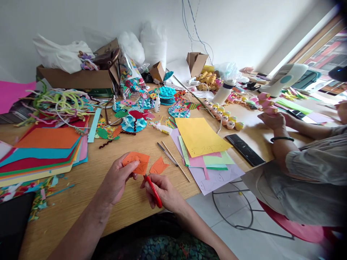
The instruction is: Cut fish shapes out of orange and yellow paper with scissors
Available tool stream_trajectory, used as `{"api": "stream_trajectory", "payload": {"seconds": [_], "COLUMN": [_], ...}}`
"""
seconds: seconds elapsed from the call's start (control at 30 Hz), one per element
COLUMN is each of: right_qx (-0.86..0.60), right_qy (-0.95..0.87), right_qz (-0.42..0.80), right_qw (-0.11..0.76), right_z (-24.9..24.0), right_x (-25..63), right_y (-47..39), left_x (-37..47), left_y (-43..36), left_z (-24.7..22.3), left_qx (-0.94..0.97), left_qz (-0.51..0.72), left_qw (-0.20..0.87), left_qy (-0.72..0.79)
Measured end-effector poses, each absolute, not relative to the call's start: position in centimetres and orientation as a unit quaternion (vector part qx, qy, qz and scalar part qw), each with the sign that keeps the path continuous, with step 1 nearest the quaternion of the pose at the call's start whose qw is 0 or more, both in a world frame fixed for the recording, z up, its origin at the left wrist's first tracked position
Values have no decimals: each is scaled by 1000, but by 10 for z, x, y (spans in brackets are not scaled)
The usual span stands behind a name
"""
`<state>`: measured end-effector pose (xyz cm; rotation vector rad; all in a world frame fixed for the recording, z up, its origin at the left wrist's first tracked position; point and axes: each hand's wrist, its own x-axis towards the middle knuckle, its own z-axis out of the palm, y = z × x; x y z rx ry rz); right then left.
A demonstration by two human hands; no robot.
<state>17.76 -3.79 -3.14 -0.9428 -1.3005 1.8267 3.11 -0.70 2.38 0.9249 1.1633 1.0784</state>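
Observation:
My left hand (118, 177) pinches a piece of orange paper (140, 164) with fish outlines drawn on it, thumb on top. My right hand (162, 191) grips red-handled scissors (154, 191), their blades at the lower right edge of that paper. Just right of it, a second orange piece (159, 166) with a drawn fish lies on the table. A pen (167, 154) and a thin wooden stick (177, 162) lie further right. Beside them is a stack of coloured sheets with a yellow sheet (202, 135) on top, fish drawn along its lower edge.
Coloured paper (48, 137) is stacked at the left above paper scraps (45, 193). Blue discs and paper fish (135, 121) lie behind my hands. A black phone (245, 149) is at the right, near a person's hands (273, 121) holding pink pieces.

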Motion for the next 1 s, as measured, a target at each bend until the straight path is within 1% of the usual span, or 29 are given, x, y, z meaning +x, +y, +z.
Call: {"api": "stream_trajectory", "payload": {"seconds": [0.47,0.67,0.83,1.0], "right_qx": [-364,-372,-381,-357], "right_qy": [-505,-511,-526,-512], "right_qz": [700,700,692,715], "right_qw": [350,334,316,314], "right_z": [-29,-29,-29,-35], "right_x": [178,182,184,181], "right_y": [-38,-36,-36,-37], "left_x": [29,20,10,14], "left_y": [-7,-2,4,3], "left_z": [20,20,21,21], "left_qx": [397,431,460,451], "left_qz": [464,429,425,427], "left_qw": [615,621,589,587], "left_qy": [499,494,511,519]}}
